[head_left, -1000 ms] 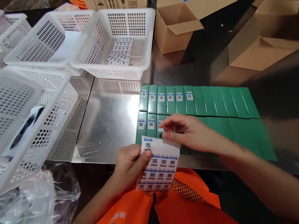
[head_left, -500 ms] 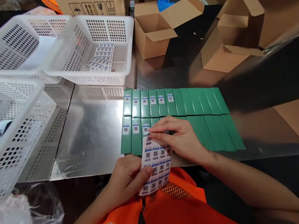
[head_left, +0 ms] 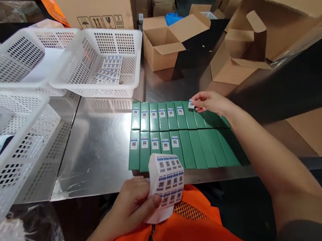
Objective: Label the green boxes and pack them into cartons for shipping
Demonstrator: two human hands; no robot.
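White perforated plastic baskets [head_left: 108,92], four in view, far left. Left hand [head_left: 135,200] low at table [head_left: 99,140] edge, fingers curled under, thumb on top: grip clamped on white paper sheet of blue-and-white QR labels [head_left: 171,179], three rows visible, four in the top row. Beyond it, glossy green narrow boxes [head_left: 192,152] in two rows on the table: six stickered in back, five in front; total unclear, arm covers the right end. Right hand [head_left: 211,102], arm stretched forward, fingertips together on one small blue-and-white label [head_left: 191,105] at the seventh back box; can't tell if stuck.
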